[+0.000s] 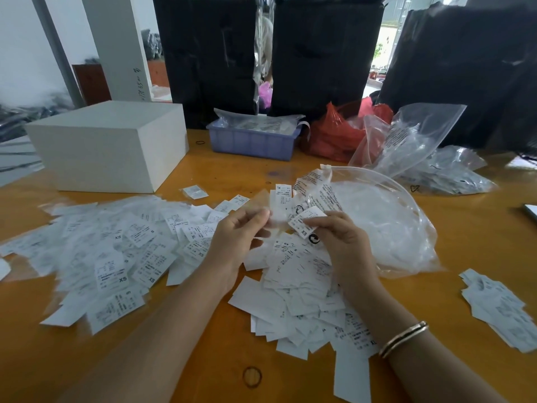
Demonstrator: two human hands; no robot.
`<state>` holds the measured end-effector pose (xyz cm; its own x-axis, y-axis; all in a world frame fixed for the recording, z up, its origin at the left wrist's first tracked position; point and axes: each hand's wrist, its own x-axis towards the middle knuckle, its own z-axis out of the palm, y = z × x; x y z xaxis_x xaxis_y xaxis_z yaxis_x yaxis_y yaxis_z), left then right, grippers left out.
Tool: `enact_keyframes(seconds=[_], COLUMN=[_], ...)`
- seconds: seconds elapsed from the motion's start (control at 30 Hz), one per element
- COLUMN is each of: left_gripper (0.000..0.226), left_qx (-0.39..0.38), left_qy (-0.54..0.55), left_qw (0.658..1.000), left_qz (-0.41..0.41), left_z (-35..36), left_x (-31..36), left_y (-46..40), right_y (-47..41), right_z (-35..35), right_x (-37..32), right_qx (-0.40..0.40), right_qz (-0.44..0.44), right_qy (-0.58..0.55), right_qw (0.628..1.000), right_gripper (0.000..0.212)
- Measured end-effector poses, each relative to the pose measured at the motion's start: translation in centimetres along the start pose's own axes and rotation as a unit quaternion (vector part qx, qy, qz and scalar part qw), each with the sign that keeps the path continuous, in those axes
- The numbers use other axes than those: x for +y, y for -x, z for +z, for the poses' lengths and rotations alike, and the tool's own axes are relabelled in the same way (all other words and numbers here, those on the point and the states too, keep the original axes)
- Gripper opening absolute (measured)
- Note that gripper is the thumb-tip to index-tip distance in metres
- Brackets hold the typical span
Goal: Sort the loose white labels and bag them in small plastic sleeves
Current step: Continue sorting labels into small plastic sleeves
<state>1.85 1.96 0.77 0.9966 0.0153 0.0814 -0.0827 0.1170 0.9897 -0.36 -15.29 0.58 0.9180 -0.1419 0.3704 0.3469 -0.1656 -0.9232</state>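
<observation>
1. White bagged labels [110, 245] spread across the bench [203, 359] at left
2. Left hand [241, 231] pinches a clear sleeve [277, 210] holding an XL label
3. Right hand [337, 237] pinches an XS label [305, 221]; sizes could get mixed
4. Loose pile [299, 289] nears the bench's front edge; free bench lies beyond the right wrist

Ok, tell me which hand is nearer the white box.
Left. The left hand is just right of and in front of the white box; the right hand is further right, beside the clear bag.
</observation>
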Motion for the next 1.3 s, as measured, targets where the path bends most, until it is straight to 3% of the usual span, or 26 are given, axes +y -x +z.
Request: enact_keyframes(seconds=[0.17, 0.27, 0.37, 0.47, 0.6, 0.77, 1.0, 1.1, 1.2, 1.3], left_gripper=[0.023, 0.031, 0.034, 0.030, 0.022, 0.004, 0.008, 0.023, 0.010, 0.006], left_qx=[-0.035, -0.050, -0.063, -0.068, -0.095, -0.098, -0.087, -0.103, -0.090, -0.064], left_qy=[0.036, 0.065, 0.087, 0.048, 0.002, -0.048, -0.087, -0.069, -0.036, 0.031], left_qw=[0.999, 0.996, 0.994, 0.997, 0.995, 0.994, 0.992, 0.992, 0.995, 0.997], left_qz=[-0.013, -0.019, -0.016, -0.001, -0.011, -0.020, 0.015, -0.002, -0.023, -0.018], left_z=[-0.03, 0.02, 0.12, 0.14, 0.25, 0.49, 0.37, 0.48, 0.49, 0.31], left_x=[-0.11, -0.09, -0.09, -0.30, -0.39, -0.44, -0.54, -0.48, -0.61, -0.55], left_y=[-0.08, -0.10, -0.12, -0.03, 0.01, 0.16, 0.19, 0.17, -0.04, -0.21], right_y=[0.00, 0.24, 0.35, 0.20, -0.03, -0.04, 0.10, -0.01, -0.19, -0.20], right_z=[0.04, 0.06, 0.29, 0.77, 0.57, 0.73, 0.76, 0.51, -0.01, 0.11], right_x=[-0.16, -0.18, -0.27, -0.17, 0.05, 0.16, -0.21, -0.29, -0.33, -0.33], right_qx=[-0.019, -0.033, -0.095, -0.133, -0.092, -0.087, -0.089, -0.049, -0.005, -0.023], right_qz=[0.079, 0.063, 0.035, 0.022, 0.034, 0.010, 0.002, 0.020, 0.048, 0.042], right_qy=[-0.013, 0.020, 0.089, 0.135, 0.084, 0.128, 0.097, 0.062, 0.008, 0.008], right_qw=[0.997, 0.997, 0.991, 0.982, 0.992, 0.988, 0.991, 0.997, 0.999, 0.999], right_gripper=[0.038, 0.027, 0.018, 0.013, 0.007, 0.010, 0.016, 0.009, 0.009, 0.010])
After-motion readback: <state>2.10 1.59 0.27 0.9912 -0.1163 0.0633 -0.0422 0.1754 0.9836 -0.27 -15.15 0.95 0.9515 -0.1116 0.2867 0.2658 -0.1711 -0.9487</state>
